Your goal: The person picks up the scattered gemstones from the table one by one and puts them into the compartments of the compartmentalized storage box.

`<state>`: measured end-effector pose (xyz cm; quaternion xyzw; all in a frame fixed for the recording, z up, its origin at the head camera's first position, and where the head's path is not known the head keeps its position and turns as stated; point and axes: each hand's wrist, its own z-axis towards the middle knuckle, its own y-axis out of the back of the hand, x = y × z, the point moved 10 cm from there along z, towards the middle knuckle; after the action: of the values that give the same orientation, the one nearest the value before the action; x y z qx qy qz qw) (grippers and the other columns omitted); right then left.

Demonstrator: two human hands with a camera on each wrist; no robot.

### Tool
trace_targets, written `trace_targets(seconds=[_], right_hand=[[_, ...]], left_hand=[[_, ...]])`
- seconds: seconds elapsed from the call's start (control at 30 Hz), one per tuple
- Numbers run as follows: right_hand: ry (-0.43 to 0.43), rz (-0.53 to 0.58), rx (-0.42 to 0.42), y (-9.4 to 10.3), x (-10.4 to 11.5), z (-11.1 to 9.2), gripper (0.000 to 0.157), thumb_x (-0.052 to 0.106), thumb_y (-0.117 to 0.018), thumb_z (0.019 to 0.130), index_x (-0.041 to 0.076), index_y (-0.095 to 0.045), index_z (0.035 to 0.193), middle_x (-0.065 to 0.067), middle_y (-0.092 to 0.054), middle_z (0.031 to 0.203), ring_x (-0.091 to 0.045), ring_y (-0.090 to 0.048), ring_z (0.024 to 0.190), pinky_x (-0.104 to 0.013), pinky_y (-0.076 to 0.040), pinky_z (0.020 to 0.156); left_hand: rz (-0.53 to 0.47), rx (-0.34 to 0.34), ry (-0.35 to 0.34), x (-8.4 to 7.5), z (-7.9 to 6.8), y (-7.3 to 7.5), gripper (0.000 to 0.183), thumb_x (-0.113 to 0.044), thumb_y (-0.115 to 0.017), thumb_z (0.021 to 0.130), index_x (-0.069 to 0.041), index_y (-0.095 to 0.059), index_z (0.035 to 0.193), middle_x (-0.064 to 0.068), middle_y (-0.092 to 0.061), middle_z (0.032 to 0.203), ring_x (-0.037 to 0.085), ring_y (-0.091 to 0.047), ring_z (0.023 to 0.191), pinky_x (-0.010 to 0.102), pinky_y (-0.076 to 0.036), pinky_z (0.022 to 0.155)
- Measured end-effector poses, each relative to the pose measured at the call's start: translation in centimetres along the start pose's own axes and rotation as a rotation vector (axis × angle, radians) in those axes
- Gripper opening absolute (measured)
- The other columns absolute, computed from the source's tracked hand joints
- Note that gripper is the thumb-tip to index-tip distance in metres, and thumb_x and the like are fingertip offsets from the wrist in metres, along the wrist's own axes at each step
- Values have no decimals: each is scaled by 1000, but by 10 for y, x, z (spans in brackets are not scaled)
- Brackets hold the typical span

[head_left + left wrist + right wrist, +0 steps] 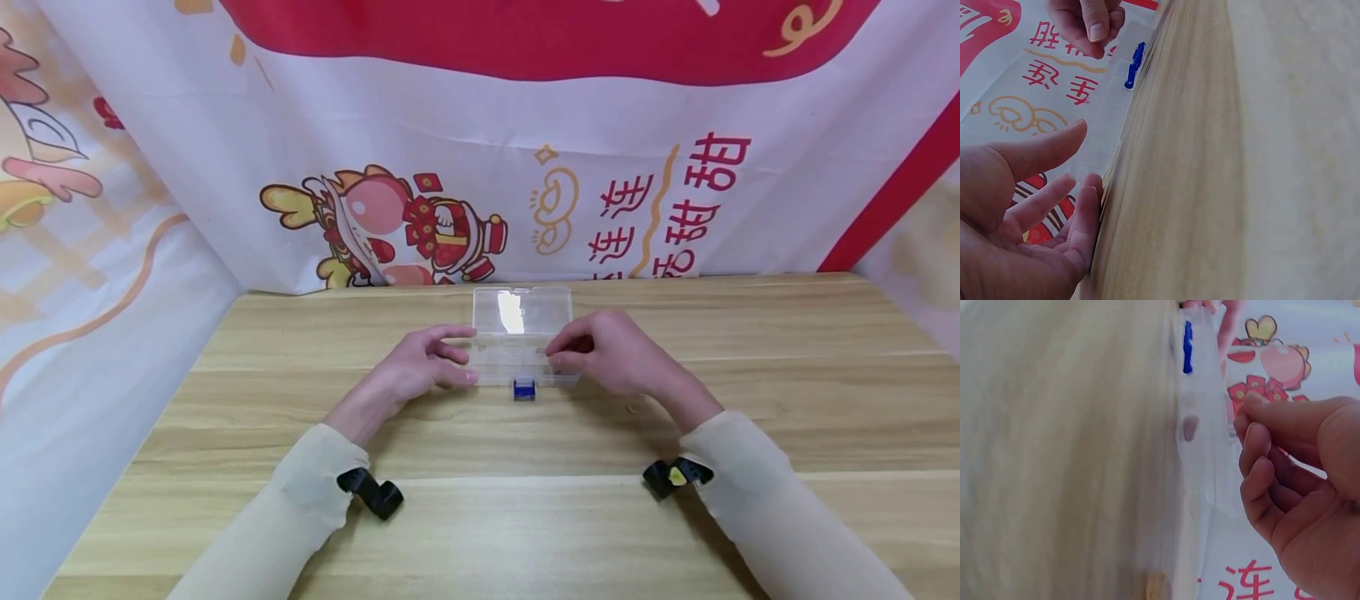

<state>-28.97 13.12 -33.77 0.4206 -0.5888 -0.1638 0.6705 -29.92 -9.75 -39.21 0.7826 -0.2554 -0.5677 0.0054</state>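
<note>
A clear plastic box with a raised transparent lid stands near the back of the table. Its blue latch is at the middle of the front side. My left hand is at the box's left end, thumb and fingers apart and fairly straight, fingertips at its edge. Over the right part of the box, my right hand has curled fingers, with thumb and index finger pinched together. Something small and greyish seems to show at those fingertips in the right wrist view; its kind is too small to tell.
A small ring-like thing lies on the wooden table, right of the box and below my right hand. A printed white and red cloth hangs behind the table, and more cloth hangs along the left side.
</note>
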Motion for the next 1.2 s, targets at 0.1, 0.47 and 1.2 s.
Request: trace_targets(seconds=[0.1,0.47,1.2], right_hand=[[28,4,5,5,-2,-1,12,18,-78,98,16,-84,108,2,-79,100,-20,-62,88,-33,-54,77],[67,9,32,27,-17,-8,13,15,-78,97,18,-83,109,1,-79,105,-22,-62,90,-30,-54,77],[38,54,64,44,-28,-15,18,22,-81,95,16,-82,112,-1,-79,109,-22,-66,94,-29,-55,80]], left_hand=[[-4,-1,-2,0,0,0,65,-15,-84,91,-27,-59,150,11,-63,131,24,-64,107,31,-57,91],[-7,2,-14,-2,1,-1,66,-14,-85,90,-26,-59,150,11,-64,131,23,-64,107,31,-57,90],[6,-6,2,1,-1,0,65,-17,-84,91,-29,-59,150,10,-64,132,25,-64,109,32,-57,92]])
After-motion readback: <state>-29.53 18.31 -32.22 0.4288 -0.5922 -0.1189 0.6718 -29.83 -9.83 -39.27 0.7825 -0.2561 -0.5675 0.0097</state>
